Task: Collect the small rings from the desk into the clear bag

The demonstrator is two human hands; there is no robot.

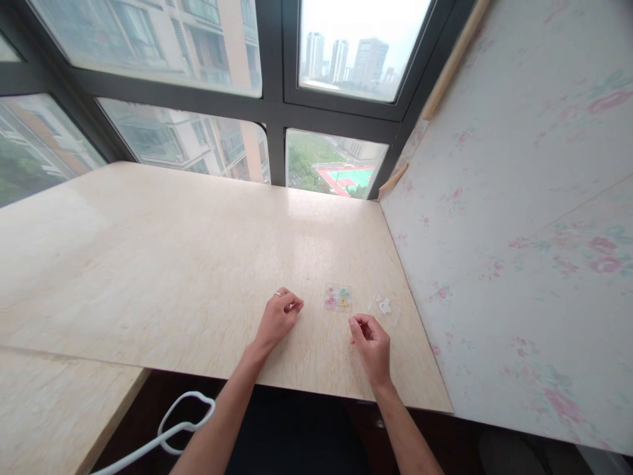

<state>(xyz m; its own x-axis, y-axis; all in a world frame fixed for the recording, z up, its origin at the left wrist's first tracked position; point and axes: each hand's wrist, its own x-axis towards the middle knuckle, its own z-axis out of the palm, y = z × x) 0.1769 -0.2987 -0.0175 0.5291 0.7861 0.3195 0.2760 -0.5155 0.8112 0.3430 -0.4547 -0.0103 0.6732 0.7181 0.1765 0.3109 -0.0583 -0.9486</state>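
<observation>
My left hand point(280, 316), with a ring on one finger, rests low over the marble-patterned ledge, its fingertips pinched together. Between it and my right hand lies a small clear case point(339, 310) with compartments of tiny pink, green, yellow and brownish pieces. My right hand point(372, 343) is closed too, thumb against the fingers, just below and right of the case. Whatever either pinch holds is too small to make out. Right of the case, beyond my right hand, sit a white star-shaped piece point(384, 305) and a thin whitish stick point(370, 302).
The beige ledge point(188, 264) runs left under dark-framed windows point(275, 152). A flower-papered wall point(494, 218) bounds it on the right. At lower left, a white looped tube point(148, 447) stands beside my left forearm, below the ledge's front edge.
</observation>
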